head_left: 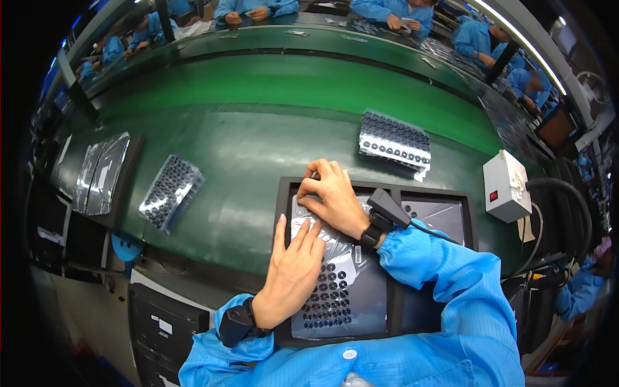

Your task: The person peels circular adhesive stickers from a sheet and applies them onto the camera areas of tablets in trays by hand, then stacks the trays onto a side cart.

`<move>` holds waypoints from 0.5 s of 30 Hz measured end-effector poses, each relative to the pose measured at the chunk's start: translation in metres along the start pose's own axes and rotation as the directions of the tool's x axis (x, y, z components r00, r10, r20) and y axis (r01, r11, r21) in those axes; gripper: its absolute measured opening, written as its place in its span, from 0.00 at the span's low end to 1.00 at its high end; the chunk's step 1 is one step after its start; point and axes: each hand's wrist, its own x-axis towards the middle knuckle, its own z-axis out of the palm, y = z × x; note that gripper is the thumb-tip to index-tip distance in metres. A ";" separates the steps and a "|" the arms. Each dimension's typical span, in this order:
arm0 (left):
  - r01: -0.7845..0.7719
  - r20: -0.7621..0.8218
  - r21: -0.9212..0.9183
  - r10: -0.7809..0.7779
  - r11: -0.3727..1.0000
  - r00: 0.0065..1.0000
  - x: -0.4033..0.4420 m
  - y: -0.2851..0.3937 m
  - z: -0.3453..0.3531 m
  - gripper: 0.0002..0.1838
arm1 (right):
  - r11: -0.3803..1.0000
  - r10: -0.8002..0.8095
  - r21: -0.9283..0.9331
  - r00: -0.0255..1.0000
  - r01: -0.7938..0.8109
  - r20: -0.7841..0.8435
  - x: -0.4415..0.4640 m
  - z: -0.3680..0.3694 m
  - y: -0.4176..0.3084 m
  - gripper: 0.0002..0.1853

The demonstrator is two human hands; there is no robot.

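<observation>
A black tray (285, 193) with two compartments lies at the front of the green bench. Its left compartment holds a flat grey panel under clear plastic film (367, 303). On the panel lies a sheet of round black pads (327, 297) in rows. My left hand (290, 274) rests on the sheet and film, its fingers stretched out toward the far end. Just beyond it, my right hand (334, 201) is bent over the panel's far left corner, thumb and fingers pinched together. Whatever is between those fingertips is too small to tell.
Stacked sheets of round black pads lie at the left (171, 192) and the back right (394, 143). A white box (506, 187) with a red switch and cable stands right. Film-wrapped panels (102, 174) sit far left. Co-workers in blue (255, 9) sit across the bench.
</observation>
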 end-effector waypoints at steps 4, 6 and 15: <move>0.012 -0.008 -0.011 -0.012 1.000 1.000 -0.001 -0.001 0.001 0.05 | 0.989 -0.100 -0.110 0.995 0.101 0.008 -0.006 -0.002 -0.002 0.07; 0.016 -0.010 -0.016 -0.016 1.000 1.000 -0.002 -0.002 0.001 0.05 | 0.968 -0.181 -0.177 0.983 0.180 0.016 -0.011 -0.005 -0.003 0.08; 0.004 0.043 -0.064 -0.001 0.998 0.999 0.000 -0.004 -0.004 0.10 | 0.739 -0.318 -0.441 0.841 0.509 0.439 -0.003 -0.025 -0.015 0.13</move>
